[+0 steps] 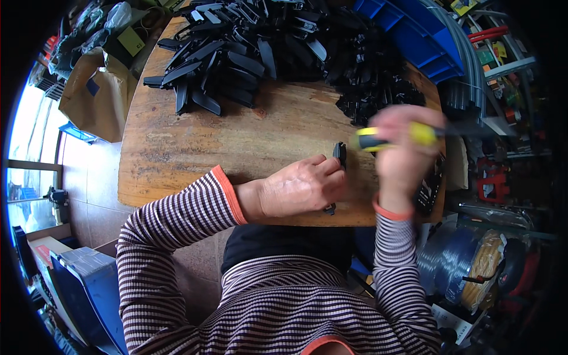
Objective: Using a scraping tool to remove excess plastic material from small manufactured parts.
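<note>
My left hand (305,186) is closed around a slim black plastic part (339,152) near the front of the wooden table (195,142). One end of the part sticks up past my fingers, and a bit shows below them; the middle is hidden. Raised over the table's right side, my right hand (405,148) grips a tool with a yellow-and-black handle (422,135). Motion blurs hand and tool, and a greyish streak runs off to the right of the handle, so the tool's kind is unclear.
Black blade-shaped parts (236,65) heap along the far side, with smaller black pieces (378,83) at far right. Behind these sits a blue plastic bin (414,35). A dark flat object (429,189) lies by the right edge. Left of the table stands a brown paper bag (94,94).
</note>
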Motion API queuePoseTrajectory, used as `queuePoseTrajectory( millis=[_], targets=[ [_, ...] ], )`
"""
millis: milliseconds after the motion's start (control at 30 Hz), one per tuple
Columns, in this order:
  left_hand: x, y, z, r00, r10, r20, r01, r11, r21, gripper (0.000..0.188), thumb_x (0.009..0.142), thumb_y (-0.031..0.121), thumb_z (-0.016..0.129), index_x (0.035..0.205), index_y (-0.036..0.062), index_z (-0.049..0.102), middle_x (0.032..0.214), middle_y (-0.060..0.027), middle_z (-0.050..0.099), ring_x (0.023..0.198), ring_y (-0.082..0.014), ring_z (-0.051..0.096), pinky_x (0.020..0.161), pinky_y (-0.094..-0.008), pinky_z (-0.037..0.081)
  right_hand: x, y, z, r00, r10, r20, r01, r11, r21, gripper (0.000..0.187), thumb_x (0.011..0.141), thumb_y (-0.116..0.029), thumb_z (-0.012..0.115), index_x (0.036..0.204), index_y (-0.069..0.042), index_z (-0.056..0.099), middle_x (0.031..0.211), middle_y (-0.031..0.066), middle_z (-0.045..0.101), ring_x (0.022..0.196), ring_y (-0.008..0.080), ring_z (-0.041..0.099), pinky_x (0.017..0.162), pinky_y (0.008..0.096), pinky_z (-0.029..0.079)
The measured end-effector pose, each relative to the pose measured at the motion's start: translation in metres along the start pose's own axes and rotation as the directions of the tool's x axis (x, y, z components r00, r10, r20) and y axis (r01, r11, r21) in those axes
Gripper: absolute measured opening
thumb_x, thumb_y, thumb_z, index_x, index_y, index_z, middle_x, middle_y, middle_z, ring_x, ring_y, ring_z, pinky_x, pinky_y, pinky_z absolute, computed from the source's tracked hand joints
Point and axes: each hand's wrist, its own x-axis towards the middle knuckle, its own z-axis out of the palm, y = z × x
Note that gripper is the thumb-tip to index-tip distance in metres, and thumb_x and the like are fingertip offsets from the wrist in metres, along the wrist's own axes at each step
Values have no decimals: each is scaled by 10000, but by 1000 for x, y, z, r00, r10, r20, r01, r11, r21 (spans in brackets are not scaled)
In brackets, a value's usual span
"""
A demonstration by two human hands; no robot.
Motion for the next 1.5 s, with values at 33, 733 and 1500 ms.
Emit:
queuePoseTrajectory(
  millis=[33, 733, 1500],
  targets=[
    [0, -2, 0, 1000, 2, -10, -2, 1000, 9, 318, 737, 163, 608, 1007, -5, 618, 1088, -130, 589, 1045, -247, 575, 827, -320, 500, 2, 8, 5, 1000, 18, -1, -17, 996, 90, 158, 873, -118, 705, 919, -47, 571, 761, 39, 636, 669, 71, 608, 593, 204, 493],
    [-14, -65, -33, 777, -473, -416, 521, 854, 3, 280, 712, 68, 713, 953, 87, 573, 895, -92, 551, 919, -252, 570, 769, -384, 488, -35, 3, -69, 984, 153, 91, 5, 485, -874, 210, 758, -38, 718, 945, 9, 634, 878, 164, 609, 791, 366, 603, 707, 379, 475],
    [-29, -96, -43, 843, -470, -262, 536, 773, 339, 448, 631, 50, 708, 1067, 56, 606, 1004, -65, 528, 948, -239, 529, 845, -336, 439, -53, -12, -66, 986, 125, 112, -34, 801, -598, 178, 826, -81, 713, 963, 13, 650, 778, 58, 659, 699, 103, 583, 663, 246, 461]
  ],
)
